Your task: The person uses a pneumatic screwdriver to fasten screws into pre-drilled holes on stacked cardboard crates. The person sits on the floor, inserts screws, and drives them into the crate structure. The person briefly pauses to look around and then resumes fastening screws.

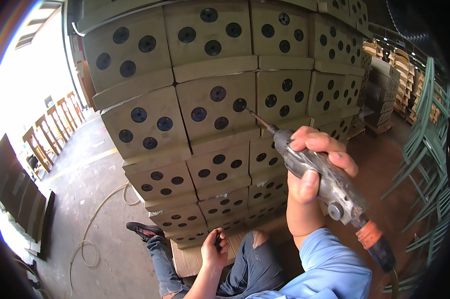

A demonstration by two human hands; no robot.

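My right hand [317,157] is wrapped round a worn grey air screwdriver [329,187]. An orange-banded hose fitting is on its rear end. Its long bit points up and left, with the tip at or very near a black round disc [240,104] on a cardboard carton [185,137]. Three more discs sit on that carton face. Whether the bit touches the disc, I cannot tell. Low in front of the stack, my left hand [214,253] is closed round a small dark thing [217,241], mostly hidden by the fingers.
Stacked cartons with black discs rise before me. On the concrete floor at left lies a looped hose [88,234]. Wooden chair frames [50,127] stand by the bright doorway, and flat cardboard [15,184] leans nearer. Green chairs [427,134] are stacked at right.
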